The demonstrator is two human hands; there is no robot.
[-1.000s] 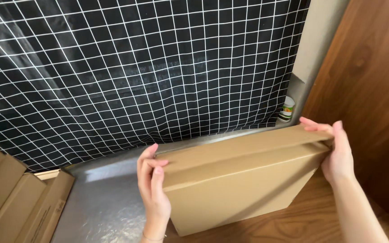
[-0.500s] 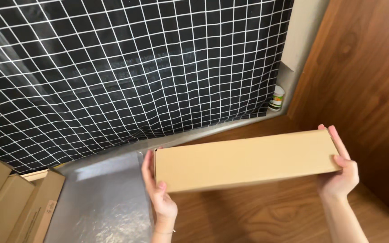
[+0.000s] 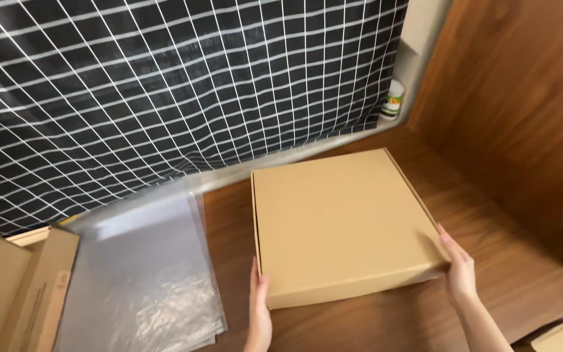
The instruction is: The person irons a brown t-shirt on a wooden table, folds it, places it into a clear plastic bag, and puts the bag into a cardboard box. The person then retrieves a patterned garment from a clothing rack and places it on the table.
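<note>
The cardboard box (image 3: 343, 225) is plain tan, unmarked on its lid. It lies on a table (image 3: 490, 215) of warm reddish-brown wood with darker grain. At the table's far edge hangs a black curtain (image 3: 164, 85) crossed by thin white grid lines. Clear plastic sheets (image 3: 141, 274) look greyish-white. Flat cartons (image 3: 14, 287) at the left edge are tan.

Left hand (image 3: 259, 313): bare; no glove, ring or sleeve was visible.
Right hand (image 3: 459, 274): bare; forearm was uncovered, with short unpainted nails.
</note>
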